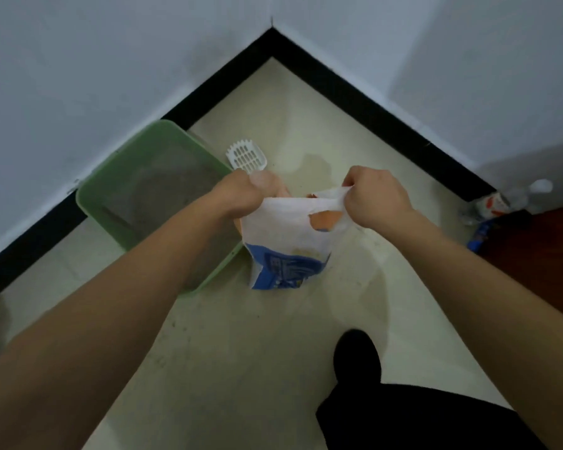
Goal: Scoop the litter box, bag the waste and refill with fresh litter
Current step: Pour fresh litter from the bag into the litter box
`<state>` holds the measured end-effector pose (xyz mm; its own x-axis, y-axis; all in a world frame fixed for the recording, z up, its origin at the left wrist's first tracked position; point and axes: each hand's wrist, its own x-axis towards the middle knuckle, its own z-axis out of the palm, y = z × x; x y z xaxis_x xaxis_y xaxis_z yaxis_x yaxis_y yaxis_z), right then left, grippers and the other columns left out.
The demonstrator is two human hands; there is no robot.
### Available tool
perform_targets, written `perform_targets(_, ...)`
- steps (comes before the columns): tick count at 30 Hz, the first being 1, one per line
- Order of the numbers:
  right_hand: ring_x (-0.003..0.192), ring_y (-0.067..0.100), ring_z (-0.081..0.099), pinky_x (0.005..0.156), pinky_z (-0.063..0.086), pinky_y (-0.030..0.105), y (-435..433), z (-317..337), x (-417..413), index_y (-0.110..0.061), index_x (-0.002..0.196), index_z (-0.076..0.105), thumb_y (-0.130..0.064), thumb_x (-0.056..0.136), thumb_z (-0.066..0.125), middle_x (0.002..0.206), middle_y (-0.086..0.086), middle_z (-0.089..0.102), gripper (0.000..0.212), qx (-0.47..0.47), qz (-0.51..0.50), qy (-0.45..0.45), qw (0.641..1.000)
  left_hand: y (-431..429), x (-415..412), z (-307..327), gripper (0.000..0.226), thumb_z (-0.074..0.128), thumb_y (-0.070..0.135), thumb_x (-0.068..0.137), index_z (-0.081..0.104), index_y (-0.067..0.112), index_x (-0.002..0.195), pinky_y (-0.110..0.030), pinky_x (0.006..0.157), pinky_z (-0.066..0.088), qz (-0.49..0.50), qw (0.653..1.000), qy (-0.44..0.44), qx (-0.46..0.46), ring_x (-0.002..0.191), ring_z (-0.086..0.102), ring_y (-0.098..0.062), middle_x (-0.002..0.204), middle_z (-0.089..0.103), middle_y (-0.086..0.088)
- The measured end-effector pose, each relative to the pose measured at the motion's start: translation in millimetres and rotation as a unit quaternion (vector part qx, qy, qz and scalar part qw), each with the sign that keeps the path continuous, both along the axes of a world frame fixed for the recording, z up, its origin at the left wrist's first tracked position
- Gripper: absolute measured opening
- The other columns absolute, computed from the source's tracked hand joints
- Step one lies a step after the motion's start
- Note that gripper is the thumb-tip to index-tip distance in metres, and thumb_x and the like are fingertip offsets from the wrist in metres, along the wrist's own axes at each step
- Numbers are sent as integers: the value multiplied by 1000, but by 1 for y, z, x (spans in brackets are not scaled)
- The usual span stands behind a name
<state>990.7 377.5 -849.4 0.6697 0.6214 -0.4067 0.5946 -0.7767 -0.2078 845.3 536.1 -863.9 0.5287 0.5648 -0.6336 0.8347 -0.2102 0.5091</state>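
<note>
A white bag with blue print (pixel 286 245) hangs above the floor, held at its top edge by both hands. My left hand (pixel 247 193) grips its left corner and my right hand (pixel 374 199) pinches its right corner, where the top is torn and orange shows inside. Left of the bag a green litter box (pixel 91 193) with grey litter sits on the floor against the wall. A white slotted scoop (pixel 246 155) lies on the floor just beyond the box, its handle hidden behind my left hand.
Two white walls with black skirting (pixel 355 89) meet in a corner ahead. Plastic bottles and wrappers (pixel 501 203) lie at the right by a dark wooden edge. My dark shoe and trouser leg (pixel 358 355) stand at the lower right on the pale tiled floor.
</note>
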Motion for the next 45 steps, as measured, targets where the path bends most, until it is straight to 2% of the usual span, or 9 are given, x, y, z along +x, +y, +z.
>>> perform_targets(2, 81, 24, 53, 65, 40, 33, 8, -2, -2, -16, 119, 56, -13, 90, 47, 100, 9, 61, 30, -10, 51, -14, 999, 2, 0, -5, 39, 57, 36, 88, 58, 7, 115, -27, 52, 51, 50, 997, -47, -26, 83, 62, -24, 109, 61, -10)
perform_targets(12, 112, 20, 54, 92, 49, 39, -6, -33, -35, -44, 145, 37, -52, 86, 62, 125, -3, 56, 66, -61, 269, 20, 961, -3, -21, -50, 52, 43, 49, 95, 58, 12, 61, -29, 53, 36, 15, 966, -151, 208, 60, 52, -24, 65, 56, -7)
perform_targets(15, 79, 10, 65, 71, 52, 29, -20, -26, -35, -27, 115, 69, -39, 95, 58, 92, -6, 70, 25, 47, 211, 24, 976, -2, -29, -42, 47, 48, 45, 95, 56, 13, 60, -32, 58, 39, 51, 967, -187, 165, 63, 54, -25, 64, 54, -6)
perform_targets(20, 41, 8, 59, 50, 45, 26, -39, -6, -4, -5, 76, 72, -24, 93, 53, 52, 1, 66, 32, 256, -134, 53, 956, 13, -34, -24, 37, 56, 42, 94, 70, 10, 80, -32, 63, 45, 157, 939, -278, 130, 72, 61, -22, 77, 63, -6)
perform_targets(27, 76, 17, 64, 73, 59, 40, -28, -11, -3, -18, 110, 63, -31, 86, 60, 98, -2, 65, 28, 147, -58, 1, 987, 4, -35, -26, 26, 55, 35, 92, 62, 14, 105, -33, 74, 43, 79, 945, -243, 206, 90, 53, -22, 96, 56, -2)
perform_targets(31, 81, 9, 62, 70, 59, 33, -12, -6, -10, -31, 124, 60, -22, 87, 63, 102, -9, 61, 38, 222, -19, 54, 973, -9, -40, -14, 38, 51, 44, 94, 60, 15, 117, -34, 85, 38, -85, 804, -365, 461, 103, 51, -25, 112, 58, -6)
perform_targets(36, 82, 20, 68, 69, 62, 41, -9, -12, -10, -25, 111, 69, -34, 97, 56, 96, -6, 66, 21, 245, -45, 95, 964, -32, -51, -23, 58, 31, 64, 94, 67, 18, 92, -37, 91, 29, -319, 761, -348, 444, 82, 55, -19, 79, 60, 4)
perform_targets(40, 86, 21, 65, 77, 60, 46, -14, -16, 3, -31, 123, 60, -13, 90, 48, 111, -3, 63, 39, 194, -95, 41, 975, -35, -67, -52, 51, 55, 56, 91, 58, 12, 64, -29, 69, 34, -346, 661, -432, 507, 60, 45, -17, 61, 55, -4)
perform_targets(45, 84, 17, 62, 70, 58, 31, -8, -23, -8, -23, 123, 61, -19, 94, 57, 107, 1, 63, 29, 38, 29, 58, 997, -49, -67, -69, 57, 63, 55, 88, 52, 13, 50, -31, 54, 40, -353, 622, -455, 531, 46, 45, -19, 50, 52, -4)
